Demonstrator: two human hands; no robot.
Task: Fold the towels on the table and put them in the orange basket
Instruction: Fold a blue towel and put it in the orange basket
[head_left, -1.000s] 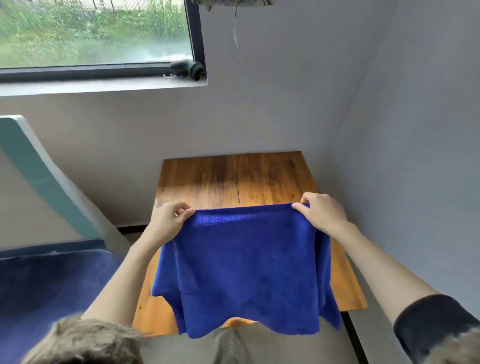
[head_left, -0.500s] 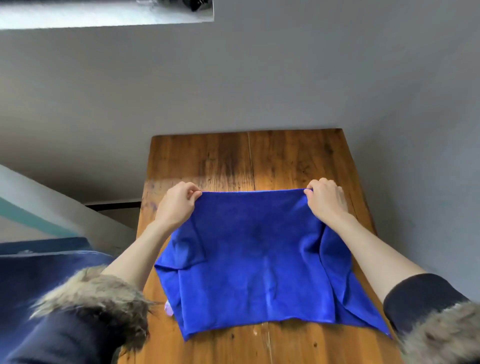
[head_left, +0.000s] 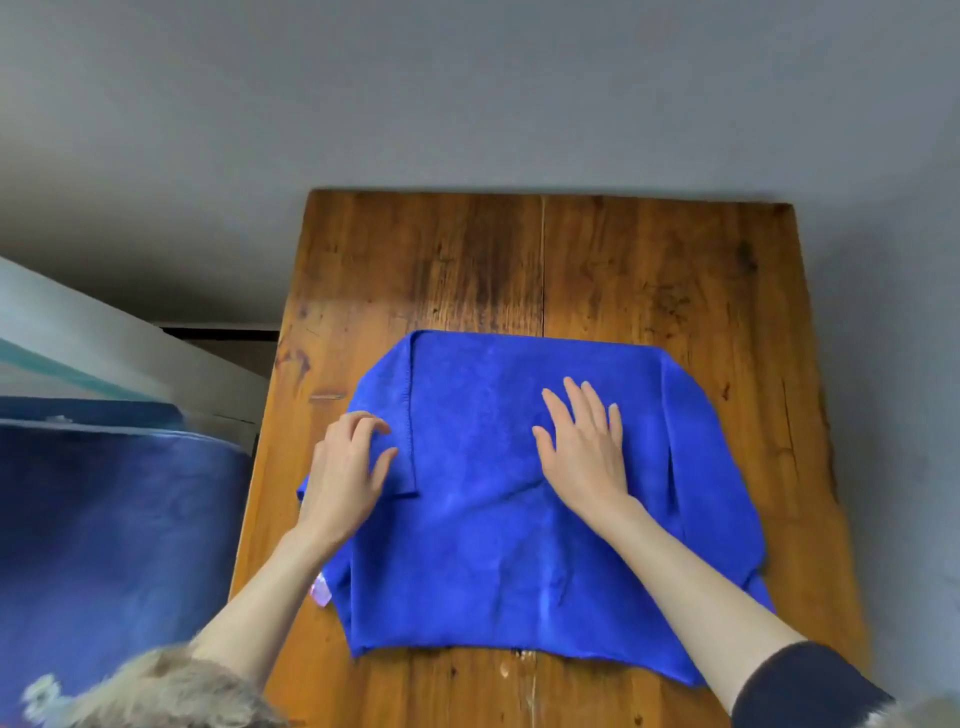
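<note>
Blue towel (head_left: 483, 545) spread on wooden table (head_left: 649, 270), left flap folded over, near edge wrinkled. Right hand (head_left: 584, 449) pressing flat, fingers straight; left hand (head_left: 345, 467) resting on flap, fingers loosely bent.

the towel (head_left: 493, 493) lies on the table (head_left: 623, 270), on its near half, with the far half of the tabletop bare. the left hand (head_left: 345, 470) rests on the towel's left edge, over a turned-in flap. the right hand (head_left: 584, 449) lies flat on the towel's middle, right of the left hand.
</note>
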